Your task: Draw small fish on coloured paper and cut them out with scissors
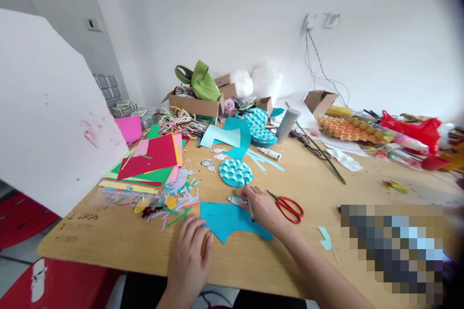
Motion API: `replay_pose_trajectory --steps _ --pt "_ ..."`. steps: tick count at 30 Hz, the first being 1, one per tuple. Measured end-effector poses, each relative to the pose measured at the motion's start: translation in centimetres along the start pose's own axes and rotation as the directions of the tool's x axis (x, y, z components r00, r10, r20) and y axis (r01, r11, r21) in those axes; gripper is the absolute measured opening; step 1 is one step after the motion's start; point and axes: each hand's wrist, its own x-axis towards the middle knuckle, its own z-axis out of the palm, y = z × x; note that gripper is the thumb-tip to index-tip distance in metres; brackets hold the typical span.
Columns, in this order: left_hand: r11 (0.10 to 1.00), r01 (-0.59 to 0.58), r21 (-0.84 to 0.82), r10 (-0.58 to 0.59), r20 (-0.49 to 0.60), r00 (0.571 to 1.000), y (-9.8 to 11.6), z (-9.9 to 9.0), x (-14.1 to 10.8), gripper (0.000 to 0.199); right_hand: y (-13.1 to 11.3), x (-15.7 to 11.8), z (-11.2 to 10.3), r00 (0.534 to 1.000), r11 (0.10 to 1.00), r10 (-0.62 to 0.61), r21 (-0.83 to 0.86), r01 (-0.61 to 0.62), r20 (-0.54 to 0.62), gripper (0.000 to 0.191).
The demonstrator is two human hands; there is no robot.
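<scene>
My left hand point(192, 248) rests on the table with its fingers extended, the fingertips at the left edge of a blue sheet of paper point(226, 219) with a scalloped lower edge. A faint curved line shows on this sheet. My right hand point(261, 207) is closed around a slim grey pen point(251, 208) over the sheet's upper right part. Just left of its fingers lies a small paper fish point(235, 200). Beyond them is a round blue disc point(235, 173) covered with wavy paper scales. Red-handled scissors point(289, 207) lie to the right of my right hand.
Coloured paper sheets point(148, 159) are stacked at the left, beside scattered paper strips point(181, 203). A glue tube point(270, 153), grey bottle point(288, 125) and cardboard box point(195, 105) stand or lie farther back. A thin stick point(326, 154) and egg tray point(350, 129) are at right.
</scene>
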Motion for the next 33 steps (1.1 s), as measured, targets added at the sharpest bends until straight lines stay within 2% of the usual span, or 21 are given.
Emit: replay_pose_trajectory --steps 6,14,20,24,27,33 --pt "0.999 0.015 0.040 -0.014 -0.031 0.999 0.1 0.1 0.0 0.013 1.0 1.5 0.6 1.000 0.998 -0.001 0.056 0.001 0.005 0.023" --pt "0.999 0.020 0.049 -0.020 -0.009 1.000 0.0 0.3 -0.2 0.014 1.2 1.7 1.2 0.997 0.982 0.025 0.188 -0.012 -0.069 0.023" --pt "0.999 0.005 0.042 -0.005 -0.013 1.000 -0.3 0.2 -0.1 0.013 2.0 2.0 -0.2 0.986 0.942 0.083 0.335 -0.030 -0.146 0.015" --pt "1.000 -0.003 0.004 0.004 -0.013 1.000 0.2 -0.1 0.8 0.013 3.2 0.6 -1.8 0.998 0.855 0.018 0.518 0.019 -0.066 0.010" --pt "0.998 -0.029 -0.059 0.030 0.011 0.999 1.2 0.4 2.1 0.013 3.8 -0.7 -2.0 0.999 0.774 -0.036 0.633 0.035 -0.010 0.011" --pt "0.993 -0.040 -0.112 0.050 0.090 0.995 3.1 2.8 3.8 0.017 3.5 -1.3 -0.9 1.000 0.793 0.012 0.609 -0.021 0.019 0.009"
